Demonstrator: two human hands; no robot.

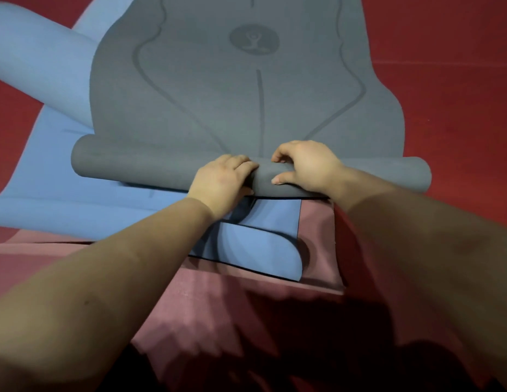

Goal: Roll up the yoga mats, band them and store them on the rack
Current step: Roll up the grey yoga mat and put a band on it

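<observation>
Both hands (221, 179) (306, 165) curled over grey mat's roll (150, 168)

No words or numbers to read anywhere. The grey mat (207, 89) carries only a round emblem (254, 39) with what looks like a seated figure, arms raised, plus faint curved and straight guide lines printed on it.

Grey mat (246, 103), near end rolled; blue mats (62, 154) beneath

Beyond the fingers (248, 162), flat unrolled grey foam yoga mat (218, 103): passable. Leftward, blue foam mat roll (40, 66) obstructs. Rightward, bare red floor (450, 94).
</observation>
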